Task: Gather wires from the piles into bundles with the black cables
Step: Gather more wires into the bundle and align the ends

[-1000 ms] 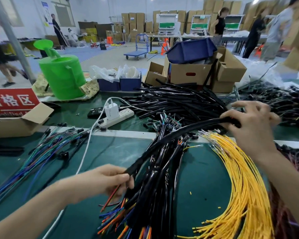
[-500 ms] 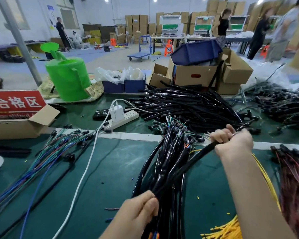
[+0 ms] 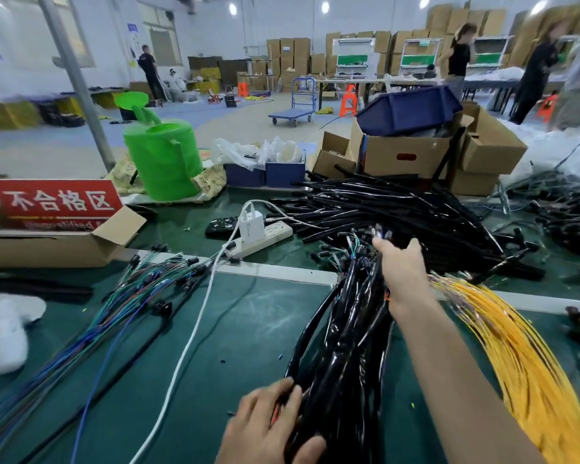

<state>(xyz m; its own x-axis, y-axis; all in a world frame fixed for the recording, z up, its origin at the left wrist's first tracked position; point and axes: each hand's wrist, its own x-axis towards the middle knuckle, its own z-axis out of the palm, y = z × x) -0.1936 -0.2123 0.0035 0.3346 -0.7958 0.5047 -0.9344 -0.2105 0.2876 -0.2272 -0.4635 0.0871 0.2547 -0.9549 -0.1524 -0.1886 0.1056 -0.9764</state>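
Your left hand (image 3: 268, 420) grips the glossy black cable bundle (image 3: 345, 346), bottom centre. Whether your right hand (image 3: 403, 266) holds its upper end is unclear.

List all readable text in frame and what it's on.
"不合格区": white characters on the red sign.
English line under it: blurred and partly cut off by the box flap, not readable.
Print on the charger: too small.
Wall poster: too blurred.

Glossy black plastic-sheathed cables (image 3: 345, 346) lie on a matt green mat (image 3: 241, 329) near a brown cardboard box (image 3: 57, 247).
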